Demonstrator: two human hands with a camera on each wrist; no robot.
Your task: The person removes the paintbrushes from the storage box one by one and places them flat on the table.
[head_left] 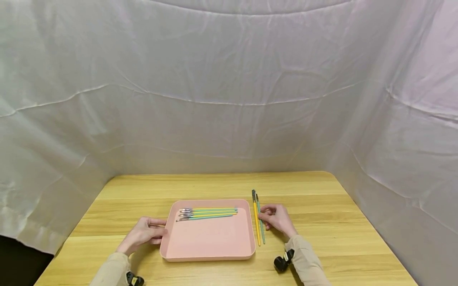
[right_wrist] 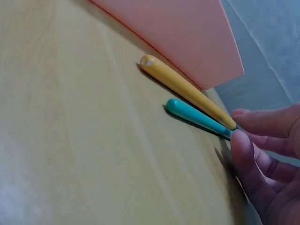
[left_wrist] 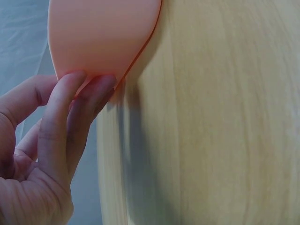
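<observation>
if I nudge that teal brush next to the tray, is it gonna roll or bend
The teal brush looks round and slim, so a sideways nudge would probably roll it, likely into the yellow brush beside it. Its handle lies straight on the table, so it is probably stiff, not floppy. Being thin, it is likely light, and the right hand at it should lift it easily.

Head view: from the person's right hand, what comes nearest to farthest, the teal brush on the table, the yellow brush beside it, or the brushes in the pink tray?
From the right hand:
1. Teal brush, touching the fingertips.
2. Yellow brush, just left of it.
3. Brushes in the pink tray, farther left, near the far rim.
</observation>
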